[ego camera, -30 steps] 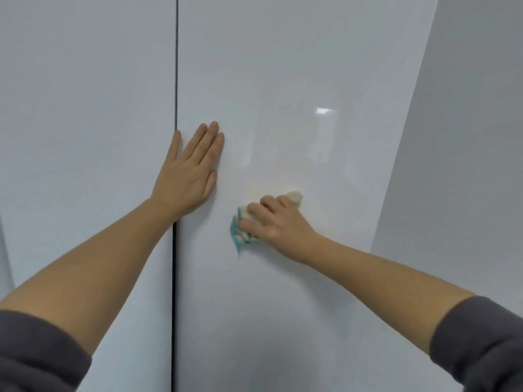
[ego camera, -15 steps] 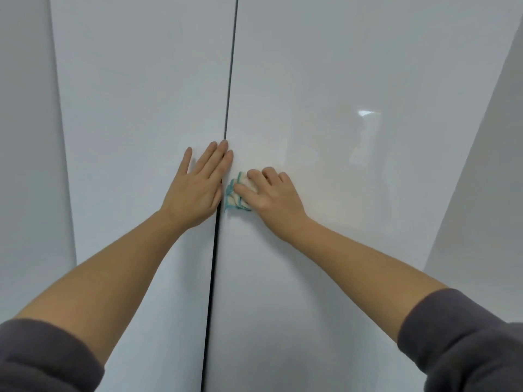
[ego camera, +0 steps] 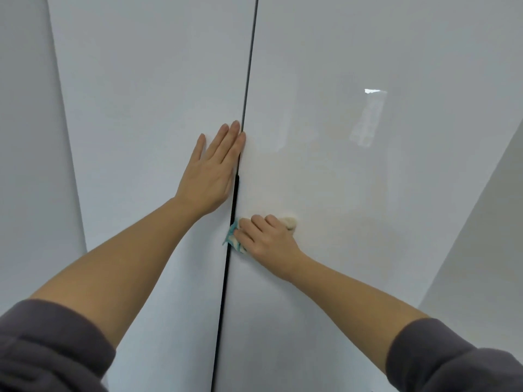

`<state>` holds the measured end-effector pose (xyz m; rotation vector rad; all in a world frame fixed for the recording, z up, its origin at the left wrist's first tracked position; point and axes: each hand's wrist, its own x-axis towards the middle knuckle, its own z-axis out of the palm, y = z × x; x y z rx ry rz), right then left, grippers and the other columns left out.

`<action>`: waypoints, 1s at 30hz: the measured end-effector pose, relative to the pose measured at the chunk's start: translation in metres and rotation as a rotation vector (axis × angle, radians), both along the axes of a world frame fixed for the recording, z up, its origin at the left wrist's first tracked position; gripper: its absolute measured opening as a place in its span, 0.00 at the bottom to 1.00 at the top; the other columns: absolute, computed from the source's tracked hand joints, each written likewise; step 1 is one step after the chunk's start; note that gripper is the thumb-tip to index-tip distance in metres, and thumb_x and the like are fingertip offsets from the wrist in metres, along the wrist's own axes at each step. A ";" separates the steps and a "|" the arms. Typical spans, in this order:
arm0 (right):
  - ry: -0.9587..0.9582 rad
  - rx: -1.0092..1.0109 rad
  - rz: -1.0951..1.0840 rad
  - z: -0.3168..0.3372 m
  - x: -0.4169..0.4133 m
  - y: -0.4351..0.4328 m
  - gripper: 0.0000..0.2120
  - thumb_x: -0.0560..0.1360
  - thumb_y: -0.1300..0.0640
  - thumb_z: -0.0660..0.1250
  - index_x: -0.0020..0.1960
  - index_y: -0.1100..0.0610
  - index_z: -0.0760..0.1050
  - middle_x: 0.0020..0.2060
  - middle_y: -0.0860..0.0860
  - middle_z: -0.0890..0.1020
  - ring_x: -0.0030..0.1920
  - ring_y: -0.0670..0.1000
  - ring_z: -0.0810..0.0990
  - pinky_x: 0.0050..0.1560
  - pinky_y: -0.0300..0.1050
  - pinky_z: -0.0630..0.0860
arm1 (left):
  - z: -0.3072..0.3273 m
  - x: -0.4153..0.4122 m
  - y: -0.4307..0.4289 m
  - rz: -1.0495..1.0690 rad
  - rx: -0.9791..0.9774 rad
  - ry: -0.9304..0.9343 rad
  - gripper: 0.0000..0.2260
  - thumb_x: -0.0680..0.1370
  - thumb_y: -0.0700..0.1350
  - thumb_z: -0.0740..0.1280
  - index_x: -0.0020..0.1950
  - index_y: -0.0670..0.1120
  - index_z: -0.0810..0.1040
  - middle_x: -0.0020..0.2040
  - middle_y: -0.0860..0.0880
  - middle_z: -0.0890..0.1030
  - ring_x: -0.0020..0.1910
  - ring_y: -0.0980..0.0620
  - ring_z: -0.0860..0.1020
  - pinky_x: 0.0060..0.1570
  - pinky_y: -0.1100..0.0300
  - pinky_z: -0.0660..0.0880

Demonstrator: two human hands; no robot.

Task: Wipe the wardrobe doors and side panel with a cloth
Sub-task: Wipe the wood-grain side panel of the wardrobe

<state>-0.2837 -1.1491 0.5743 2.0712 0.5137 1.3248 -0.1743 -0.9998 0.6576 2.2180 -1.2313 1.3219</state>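
Two glossy white wardrobe doors fill the view, the left door and the right door, split by a dark vertical gap. My left hand lies flat on the left door with fingers together, its fingertips at the gap. My right hand presses a crumpled cloth, cream with teal edges, against the right door just beside the gap, below the left hand. Most of the cloth is hidden under the fingers; a cream bit shows past the knuckles.
A grey panel or wall stands left of the left door. Another grey surface angles away at the right edge. A light reflection shows on the right door. Dark sleeves cover both upper forearms.
The right hand with the cloth slid left to the gap, then down along it below the left hand. The left hand stayed flat near the gap while the view shifted left.
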 end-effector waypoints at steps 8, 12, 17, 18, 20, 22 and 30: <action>0.592 0.064 -0.325 -0.097 -0.020 0.027 0.17 0.56 0.60 0.76 0.42 0.48 0.80 0.41 0.47 0.78 0.39 0.50 0.75 0.38 0.42 0.70 | -0.029 -0.004 0.027 -0.043 0.132 0.068 0.30 0.77 0.37 0.58 0.79 0.43 0.53 0.79 0.46 0.51 0.78 0.48 0.51 0.74 0.42 0.54; 0.510 1.187 -0.141 -0.087 -0.034 0.064 0.22 0.67 0.71 0.67 0.56 0.53 0.81 0.48 0.51 0.79 0.48 0.53 0.77 0.47 0.38 0.75 | -0.047 -0.013 0.057 -0.125 0.111 0.175 0.26 0.76 0.37 0.61 0.74 0.42 0.65 0.77 0.45 0.60 0.76 0.46 0.59 0.73 0.43 0.57; 0.450 2.212 0.256 -0.031 -0.062 0.115 0.11 0.77 0.65 0.65 0.54 0.53 0.78 0.46 0.50 0.83 0.47 0.50 0.80 0.47 0.42 0.77 | -0.080 -0.033 0.106 -0.278 -0.116 0.634 0.15 0.78 0.40 0.63 0.65 0.46 0.75 0.65 0.51 0.75 0.61 0.51 0.75 0.61 0.54 0.71; 0.459 2.306 0.353 -0.024 -0.066 0.126 0.10 0.77 0.64 0.65 0.55 0.54 0.78 0.47 0.51 0.83 0.48 0.51 0.81 0.49 0.45 0.78 | -0.083 -0.039 0.115 -0.293 -0.143 0.757 0.13 0.79 0.41 0.63 0.63 0.48 0.76 0.62 0.53 0.76 0.58 0.54 0.76 0.58 0.57 0.72; 0.466 2.423 0.484 -0.018 -0.072 0.143 0.09 0.79 0.63 0.63 0.56 0.56 0.78 0.48 0.52 0.84 0.48 0.51 0.82 0.49 0.47 0.78 | -0.083 -0.052 0.127 -0.337 -0.223 0.964 0.10 0.79 0.43 0.63 0.60 0.49 0.78 0.57 0.55 0.78 0.51 0.58 0.76 0.54 0.62 0.73; 0.492 2.469 0.543 -0.014 -0.075 0.162 0.09 0.81 0.61 0.61 0.56 0.56 0.78 0.46 0.51 0.84 0.47 0.50 0.82 0.48 0.46 0.77 | -0.081 -0.062 0.143 -0.376 -0.282 1.097 0.08 0.79 0.45 0.64 0.56 0.50 0.79 0.51 0.56 0.79 0.46 0.61 0.76 0.45 0.73 0.71; 0.773 2.468 0.705 -0.006 -0.063 0.223 0.16 0.84 0.55 0.53 0.64 0.62 0.74 0.56 0.59 0.82 0.58 0.57 0.81 0.65 0.57 0.73 | -0.094 -0.085 0.198 -0.299 -0.265 1.252 0.09 0.73 0.52 0.72 0.51 0.55 0.78 0.46 0.57 0.80 0.38 0.59 0.78 0.37 0.69 0.71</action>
